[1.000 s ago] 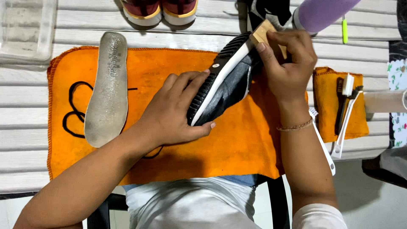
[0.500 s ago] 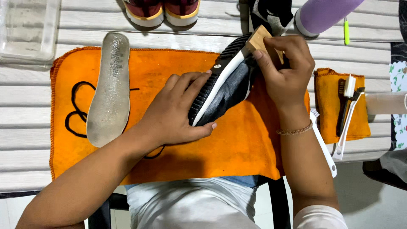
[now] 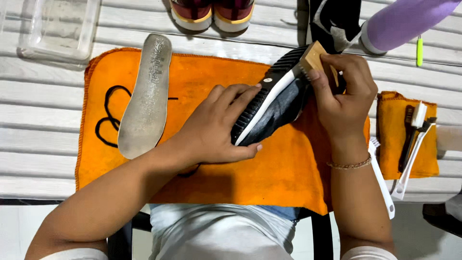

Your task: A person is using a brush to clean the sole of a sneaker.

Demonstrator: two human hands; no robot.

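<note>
My left hand [image 3: 216, 130] clamps the dark shoe [image 3: 276, 103], fingers spread over the ribbed black sole, thumb under the lower edge near the toe. Shoe lies on its side, tilted, sole facing left-up, white midsole stripe visible, toe toward me, heel away. It sits on the orange towel [image 3: 192, 77] in the middle of the white slatted surface [image 3: 43, 115]. My right hand [image 3: 344, 96] is closed around a wooden brush block [image 3: 315, 58], pressed against the heel end of the shoe; the bristle side is mostly hidden by my fingers. Beaded bracelet [image 3: 350, 165] on that wrist. Left of the shoe on the same towel: a grey insole [image 3: 147, 94] lying flat, well apart from my hands, and a black lace [image 3: 110, 115] looped next to it, partly under the insole. Clear plastic tub [image 3: 60, 26] at top left, off the towel. Top centre: a pair of red shoes with yellow soles [image 3: 211, 12], toes cut by the frame edge. Top right: another dark shoe [image 3: 334, 21] just behind the brush, crowding my right hand, and a purple bottle [image 3: 404, 21] lying beside it, plus a small green tool [image 3: 419, 50]. Right side: a smaller orange cloth [image 3: 387, 139] carrying a white-handled brush [image 3: 408, 163] and a dark brush [image 3: 406, 139]. Another white brush [image 3: 382, 180] lies just beside my right forearm, partly on the towel edge.
</note>
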